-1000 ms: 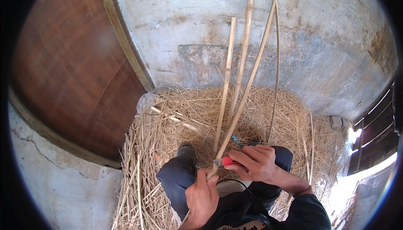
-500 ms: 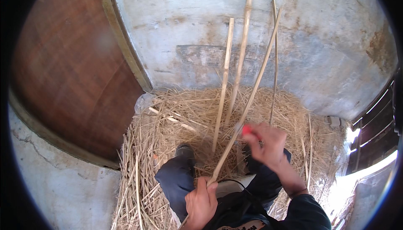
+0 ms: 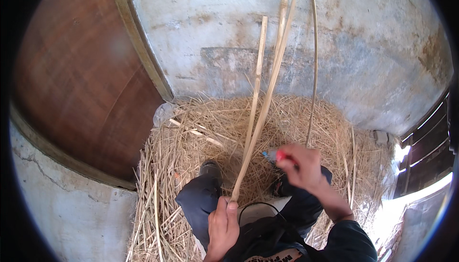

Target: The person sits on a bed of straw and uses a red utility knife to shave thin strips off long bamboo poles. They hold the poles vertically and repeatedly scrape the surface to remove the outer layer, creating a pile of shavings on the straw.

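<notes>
My left hand (image 3: 223, 226) is closed around the lower end of a long pale bamboo stick (image 3: 262, 113). From there the stick slants up and away, its far end high in front of the wall. To the right of it, my right hand (image 3: 302, 166) grips a red-handled tool (image 3: 281, 156). A short greyish part with a bluish tip juts from its handle toward the stick; blur hides its exact kind. The tool is apart from the stick, and my right fingers are curled round the handle.
Two more pale sticks stand behind the held one, one shorter (image 3: 258, 70) and one thicker (image 3: 284, 11). A thin stick (image 3: 314, 61) leans on the stained wall (image 3: 377, 46). Straw and shavings (image 3: 191, 147) cover the floor. A brown door panel (image 3: 86, 80) is at left.
The held stick's far end has swung left, now overlapping the thicker stick. My left hand has shifted slightly left; the tool in my right hand has come away from the stick.
</notes>
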Motion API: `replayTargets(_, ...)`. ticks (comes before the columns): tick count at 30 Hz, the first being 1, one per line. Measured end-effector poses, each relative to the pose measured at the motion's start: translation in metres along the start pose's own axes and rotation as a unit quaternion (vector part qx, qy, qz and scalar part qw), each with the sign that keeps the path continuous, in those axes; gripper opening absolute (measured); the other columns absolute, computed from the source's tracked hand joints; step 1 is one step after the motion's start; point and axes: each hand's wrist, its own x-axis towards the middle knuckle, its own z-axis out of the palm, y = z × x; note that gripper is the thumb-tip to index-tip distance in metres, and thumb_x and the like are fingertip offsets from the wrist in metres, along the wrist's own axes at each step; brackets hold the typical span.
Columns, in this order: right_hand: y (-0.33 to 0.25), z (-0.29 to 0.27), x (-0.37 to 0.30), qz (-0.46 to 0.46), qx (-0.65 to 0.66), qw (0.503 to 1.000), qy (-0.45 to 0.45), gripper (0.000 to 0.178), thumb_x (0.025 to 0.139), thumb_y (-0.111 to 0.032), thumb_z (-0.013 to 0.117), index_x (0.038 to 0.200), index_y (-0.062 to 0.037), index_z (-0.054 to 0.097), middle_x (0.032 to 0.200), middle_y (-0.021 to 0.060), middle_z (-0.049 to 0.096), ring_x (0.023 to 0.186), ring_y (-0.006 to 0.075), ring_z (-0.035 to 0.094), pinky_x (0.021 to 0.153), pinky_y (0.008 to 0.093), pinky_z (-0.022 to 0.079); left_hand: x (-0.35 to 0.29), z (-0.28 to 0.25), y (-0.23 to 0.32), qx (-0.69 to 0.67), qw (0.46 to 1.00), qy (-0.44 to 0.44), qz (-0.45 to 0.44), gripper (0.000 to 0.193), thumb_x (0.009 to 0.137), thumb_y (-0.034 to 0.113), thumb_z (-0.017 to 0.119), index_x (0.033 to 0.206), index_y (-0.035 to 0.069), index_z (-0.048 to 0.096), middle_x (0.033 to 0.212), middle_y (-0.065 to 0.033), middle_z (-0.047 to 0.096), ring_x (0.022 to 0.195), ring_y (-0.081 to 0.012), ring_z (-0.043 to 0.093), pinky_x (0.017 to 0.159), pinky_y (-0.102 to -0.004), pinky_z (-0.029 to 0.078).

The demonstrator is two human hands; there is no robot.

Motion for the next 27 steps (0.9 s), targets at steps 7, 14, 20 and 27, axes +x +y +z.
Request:
replayTargets(7, -0.029, 0.015, -0.014, -0.119, -0.046, 0.990, -0.058, 0.040, 0.083, -0.039, 0.089, 0.110, -0.0117, 0.076, 0.073, -0.0019, 0.061, 0.053, 0.0162, 0.061, 0.049, 0.0300, 0.048, 0.006, 0.005, 0.019, -0.022, 0.999, 0.002, 0.031, 0.031, 0.116, 0.028, 0.047, 0.114, -0.001, 0.057, 0.070, -0.0206, 0.061, 0.064, -0.0432, 0.066, 0.061, -0.0485, 0.050)
replayTargets(14, -0.038, 0.017, -0.011, -0.142, -0.057, 0.987, -0.058, 0.040, 0.084, -0.040, 0.088, 0.110, -0.0118, 0.075, 0.070, -0.0026, 0.058, 0.052, 0.0157, 0.061, 0.048, 0.0296, 0.047, 0.006, 0.009, 0.023, 0.005, 0.999, 0.005, 0.054, 0.026, 0.114, 0.024, 0.051, 0.115, -0.001, 0.057, 0.073, -0.0230, 0.064, 0.069, -0.0495, 0.068, 0.063, -0.0522, 0.052)
replayTargets(20, -0.041, 0.017, -0.010, -0.133, -0.072, 0.987, -0.054, 0.038, 0.086, -0.040, 0.087, 0.109, -0.0128, 0.075, 0.070, -0.0033, 0.058, 0.053, 0.0149, 0.063, 0.049, 0.0290, 0.047, 0.006, 0.013, 0.022, 0.051, 0.995, 0.039, 0.070, 0.020, 0.109, 0.018, 0.059, 0.116, 0.000, 0.057, 0.078, -0.0255, 0.068, 0.073, -0.0512, 0.069, 0.064, -0.0549, 0.052)
replayTargets(27, -0.041, 0.016, -0.011, -0.127, -0.094, 0.987, -0.037, 0.036, 0.086, -0.040, 0.087, 0.108, -0.0145, 0.076, 0.070, -0.0040, 0.059, 0.053, 0.0137, 0.061, 0.049, 0.0277, 0.045, 0.007, 0.015, 0.021, 0.073, 0.994, 0.040, 0.073, 0.019, 0.109, 0.018, 0.060, 0.116, 0.001, 0.057, 0.079, -0.0258, 0.069, 0.074, -0.0512, 0.069, 0.064, -0.0554, 0.052)
